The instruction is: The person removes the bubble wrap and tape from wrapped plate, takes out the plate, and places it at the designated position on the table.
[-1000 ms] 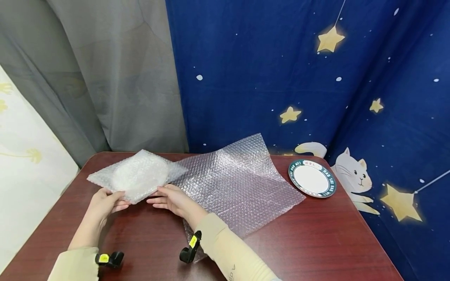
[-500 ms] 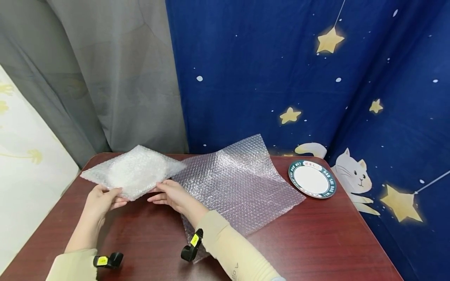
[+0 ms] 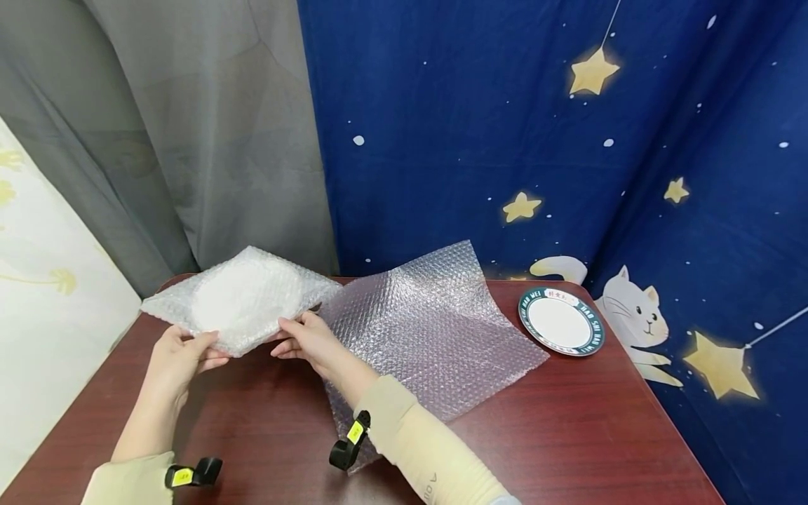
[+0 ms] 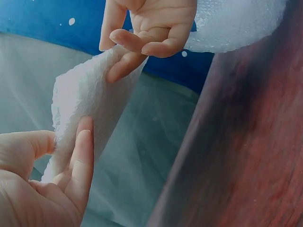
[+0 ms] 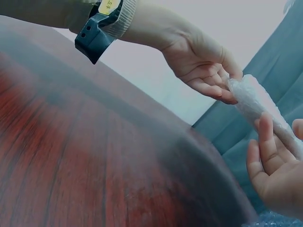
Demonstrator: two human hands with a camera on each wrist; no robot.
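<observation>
A whitish bubble-wrapped bundle point(image 3: 247, 298), with a round white shape showing through, is held raised above the table's far left part. My left hand point(image 3: 179, 359) pinches its near left edge, thumb on top and fingers beneath. At the near right edge, my right hand point(image 3: 314, 344) grips it between thumb and fingers. The left wrist view shows the bundle point(image 4: 90, 94) edge-on between the left hand point(image 4: 52, 179) and the right hand point(image 4: 151, 28). In the right wrist view, both hands hold the bundle point(image 5: 253, 101).
A flat sheet of bubble wrap point(image 3: 429, 337) lies on the reddish-brown table point(image 3: 568, 435), partly under the right forearm. Near the far right corner stands a white plate point(image 3: 558, 321) with a dark green patterned rim. Grey and blue curtains point(image 3: 442, 140) hang behind the table.
The wrapped bundle has been lifted a little higher and tilted, with its far corner moving up toward the grey curtain. Both hands have kept their hold on it; the sheet and plate have stayed put.
</observation>
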